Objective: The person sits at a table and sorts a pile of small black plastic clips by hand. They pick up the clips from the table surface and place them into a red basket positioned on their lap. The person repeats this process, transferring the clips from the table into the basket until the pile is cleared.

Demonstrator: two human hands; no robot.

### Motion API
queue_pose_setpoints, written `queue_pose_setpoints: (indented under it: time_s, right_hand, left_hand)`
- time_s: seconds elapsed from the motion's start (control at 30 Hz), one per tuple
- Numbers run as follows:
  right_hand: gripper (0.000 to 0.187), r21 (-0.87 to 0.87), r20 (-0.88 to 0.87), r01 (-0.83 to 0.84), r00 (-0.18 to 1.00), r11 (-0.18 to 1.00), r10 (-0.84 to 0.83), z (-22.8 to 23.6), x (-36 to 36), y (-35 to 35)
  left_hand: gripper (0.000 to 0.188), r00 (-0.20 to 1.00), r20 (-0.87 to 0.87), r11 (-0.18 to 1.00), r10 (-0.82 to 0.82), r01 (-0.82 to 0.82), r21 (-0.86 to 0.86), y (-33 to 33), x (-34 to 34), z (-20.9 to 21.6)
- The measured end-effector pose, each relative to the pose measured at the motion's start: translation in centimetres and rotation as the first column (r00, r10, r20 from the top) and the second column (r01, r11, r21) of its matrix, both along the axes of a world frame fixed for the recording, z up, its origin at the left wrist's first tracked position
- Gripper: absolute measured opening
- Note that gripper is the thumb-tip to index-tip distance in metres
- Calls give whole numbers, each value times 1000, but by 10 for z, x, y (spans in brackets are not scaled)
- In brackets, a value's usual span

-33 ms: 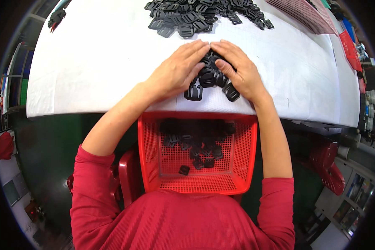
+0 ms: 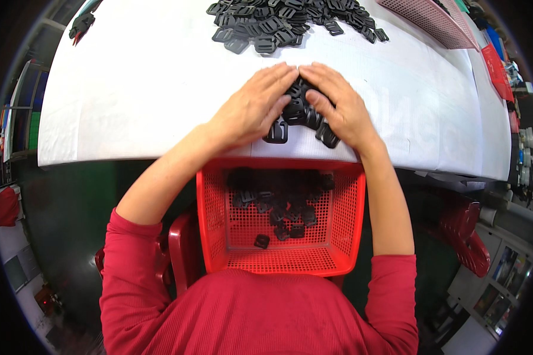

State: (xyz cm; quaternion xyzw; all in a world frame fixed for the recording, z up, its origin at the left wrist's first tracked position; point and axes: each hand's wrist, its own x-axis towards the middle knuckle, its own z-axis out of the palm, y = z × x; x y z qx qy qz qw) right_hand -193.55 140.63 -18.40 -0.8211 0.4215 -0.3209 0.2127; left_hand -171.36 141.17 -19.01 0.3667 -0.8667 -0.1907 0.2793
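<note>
My left hand [image 2: 256,105] and my right hand [image 2: 342,109] lie cupped on either side of a small heap of black plastic buckles [image 2: 296,109] on the white table. Both hands have their fingers stretched out, and the fingertips nearly meet at the heap's far side. My palms and fingers hide part of the heap. Close to the left thumb, one slotted buckle [image 2: 276,132] lies at the near side; another buckle [image 2: 327,135] sits by the right palm. Below the table edge, a red plastic basket [image 2: 207,236] holds several more black buckles [image 2: 278,207].
A large pile of black buckles [image 2: 272,23] spreads over the far part of the white table [image 2: 130,89]. At the far right stands a pink perforated basket [image 2: 432,23]. A dark tool-like object [image 2: 82,25] lies far left. Dark red chairs [image 2: 462,236] flank the lower area.
Both hands have slid slightly nearer to me, drawing the small heap a little toward the near table edge. The far pile and the red basket have stayed put.
</note>
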Motion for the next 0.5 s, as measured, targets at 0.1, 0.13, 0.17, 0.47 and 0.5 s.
queue_pose_setpoints:
  time_s: [0.1,0.13,0.17,0.47,0.5]
  right_hand:
    - [45,42,-14,-25,1000,999,26,7,1,41]
    - [44,66,-18,-41,999,997,42,10,1,55]
    - [44,70,-21,-70,997,995,72,12,1,67]
    - [33,174,137,-182,978,968,160,29,-1,98]
    - [31,121,116,-139,985,983,125,33,2,88]
  left_hand:
    - [48,998,-57,994,-34,40,103,39,5,7]
    - [49,997,-63,988,-53,61,140,52,8,10]
    - [50,993,-88,983,-84,97,157,63,12,13]
    - [37,966,-178,982,187,-177,69,31,35,34]
    - [36,947,-134,953,293,-300,-38,5,43,25]
